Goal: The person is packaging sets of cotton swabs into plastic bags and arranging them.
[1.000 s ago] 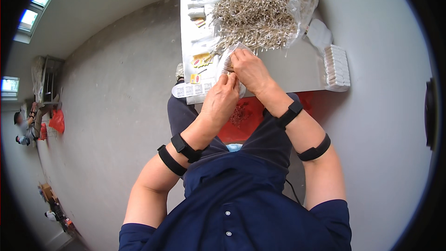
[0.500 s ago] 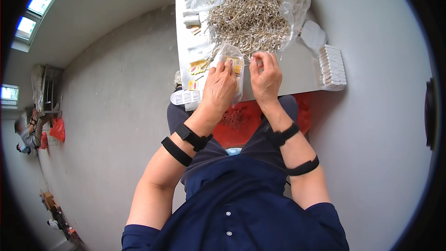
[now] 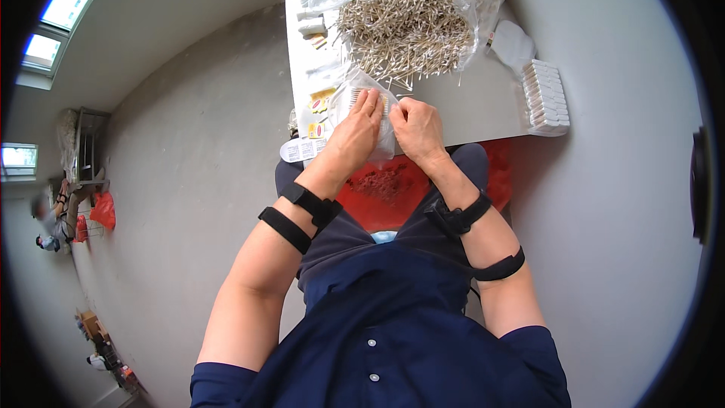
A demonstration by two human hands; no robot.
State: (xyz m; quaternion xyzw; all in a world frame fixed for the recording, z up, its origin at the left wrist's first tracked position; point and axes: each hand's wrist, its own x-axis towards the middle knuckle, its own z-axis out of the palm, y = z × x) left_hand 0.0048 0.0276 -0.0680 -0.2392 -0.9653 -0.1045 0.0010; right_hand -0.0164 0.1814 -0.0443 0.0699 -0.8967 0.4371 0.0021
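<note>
A clear plastic bag [image 3: 384, 149] with a row of cotton swabs [image 3: 356, 96] in it lies at the near edge of the table. My left hand [image 3: 353, 132] rests on the bag, fingers stretched out over the swabs. On the bag's right side, my right hand [image 3: 419, 131] is closed, thumb and fingers pinched at the bag's edge; its fingertips are partly hidden. Just beyond both hands spreads a large heap of loose cotton swabs [image 3: 408, 19] on clear plastic sheeting [image 3: 483, 0].
Yellow printed cards [image 3: 321, 100] lie on white paper [image 3: 300, 60] along the table's left side. A stack of white packs [image 3: 545, 98] stands at the right, by a white oval piece [image 3: 513, 44]. Below the table hangs red plastic [image 3: 377, 196]. Another person [image 3: 57, 215] sits far left.
My right hand has come down and left from the swab heap to the bag's edge, and its fingers have closed. My left hand has stayed on the bag, now covering the yellow card.
</note>
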